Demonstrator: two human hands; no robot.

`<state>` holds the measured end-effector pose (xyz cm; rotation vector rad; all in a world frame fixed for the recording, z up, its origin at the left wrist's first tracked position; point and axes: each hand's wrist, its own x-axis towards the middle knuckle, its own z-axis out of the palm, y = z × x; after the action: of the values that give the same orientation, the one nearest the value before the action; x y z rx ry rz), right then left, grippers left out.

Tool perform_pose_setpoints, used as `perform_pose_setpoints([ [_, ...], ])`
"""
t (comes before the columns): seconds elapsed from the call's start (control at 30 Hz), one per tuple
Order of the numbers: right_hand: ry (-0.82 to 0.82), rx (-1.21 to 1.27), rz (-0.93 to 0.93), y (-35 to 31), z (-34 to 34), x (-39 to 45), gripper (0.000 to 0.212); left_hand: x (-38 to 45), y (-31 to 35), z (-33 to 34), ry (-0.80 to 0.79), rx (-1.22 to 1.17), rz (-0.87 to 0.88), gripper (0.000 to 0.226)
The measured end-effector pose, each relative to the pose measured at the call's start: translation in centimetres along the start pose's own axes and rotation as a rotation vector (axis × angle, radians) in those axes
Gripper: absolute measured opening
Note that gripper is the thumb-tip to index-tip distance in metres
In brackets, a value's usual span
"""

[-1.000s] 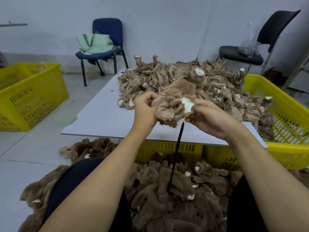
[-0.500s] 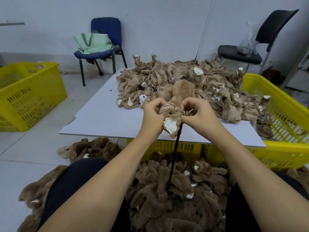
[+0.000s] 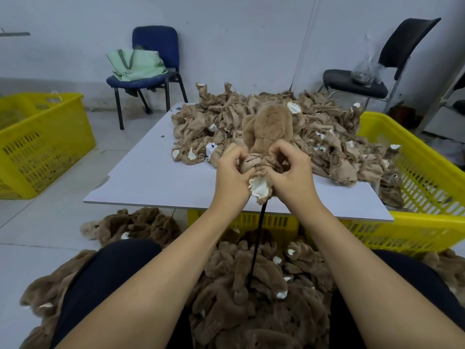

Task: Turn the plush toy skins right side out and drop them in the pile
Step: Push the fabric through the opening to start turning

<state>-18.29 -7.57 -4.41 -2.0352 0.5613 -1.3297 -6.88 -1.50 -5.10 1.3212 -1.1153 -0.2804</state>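
A plain grey-white room with a pale tiled floor. A white table [image 3: 151, 182] fills the middle of the view, seen from a seated person's head. At 12 o'clock on the table lies a heap of tan inside-out skins [image 3: 327, 137], seams and white patches showing. At 6 o'clock, on the floor between the person's knees, sits the pile [image 3: 251, 298] of finished, furry brown skins.

Both hands meet just above the table's near edge. The left hand [image 3: 232, 176] and right hand [image 3: 293, 176] each have fingers curled tightly into the bunched fabric of 1 plush skin [image 3: 266, 127]. Its upper part is already fluffy and right side out, rising toward 12 o'clock; the lower part is gathered in wrinkles between the hands, with a white patch [image 3: 259, 187] showing at the bottom. A thin black rod [image 3: 256, 243] stands upright from the pile up into the skin.

Judging from this, the turning is partly done. Pulling too hard on the gathered cloth could strain a seam, and the rod could poke through the fabric if pressed off-centre. A limb may also stay tucked inside.

A yellow crate [image 3: 37, 147] sits at 9 o'clock, another yellow crate [image 3: 427, 172] at 3 o'clock. A blue chair [image 3: 153, 46] holding a green bag [image 3: 136, 64] stands at 11 o'clock, a black chair [image 3: 402, 46] at 1 o'clock.
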Motion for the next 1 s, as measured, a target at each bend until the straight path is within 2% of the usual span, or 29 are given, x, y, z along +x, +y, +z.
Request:
perform_pose_setpoints([
  [0.13, 0.046, 0.108, 0.030, 0.2, 0.4, 0.4, 0.026, -0.5, 0.4, 0.4, -0.001, -0.019, 0.029, 0.035],
  [0.23, 0.038, 0.154, 0.119, 1.1, 0.5, 0.8, 0.026, -0.1, 0.6, 0.0, -0.025, 0.023, 0.009, 0.029],
  [0.3, 0.034, 0.135, 0.197, 2.1, 0.2, 1.1, 0.025, -0.3, 0.7, -0.3, -0.171, 0.030, 0.049, 0.017],
  [0.37, 0.024, 0.106, 0.218, 2.8, 0.1, 1.3, 0.022, -1.4, 1.2, -0.2, -0.368, 0.062, 0.095, 0.016],
  [0.4, 0.006, 0.079, 0.200, 2.9, 0.3, 1.5, 0.022, -1.8, 1.4, -0.1, -0.380, 0.083, 0.115, 0.018],
  [0.53, -0.067, 0.077, 0.174, 2.6, 1.6, 2.0, 0.030, 0.0, 1.5, -1.8, -0.095, -0.114, 0.023, 0.019],
  [0.6, -0.078, 0.072, 0.191, 2.6, 1.8, 2.1, 0.028, 0.9, 1.2, -2.9, -0.047, -0.100, -0.002, 0.015],
  [0.77, -0.123, 0.048, 0.164, 2.5, 1.8, 1.5, 0.021, 2.0, -0.3, -3.2, -0.129, 0.265, 0.103, 0.011],
  [0.9, -0.160, 0.015, 0.140, 2.4, 1.2, 1.7, 0.025, 3.2, -0.5, -4.3, -0.148, 0.310, 0.172, 0.007],
  [1.0, -0.186, -0.051, 0.099, 2.5, 0.5, 1.7, 0.024, 3.9, -0.5, -5.2, -0.301, 0.294, 0.127, 0.005],
])
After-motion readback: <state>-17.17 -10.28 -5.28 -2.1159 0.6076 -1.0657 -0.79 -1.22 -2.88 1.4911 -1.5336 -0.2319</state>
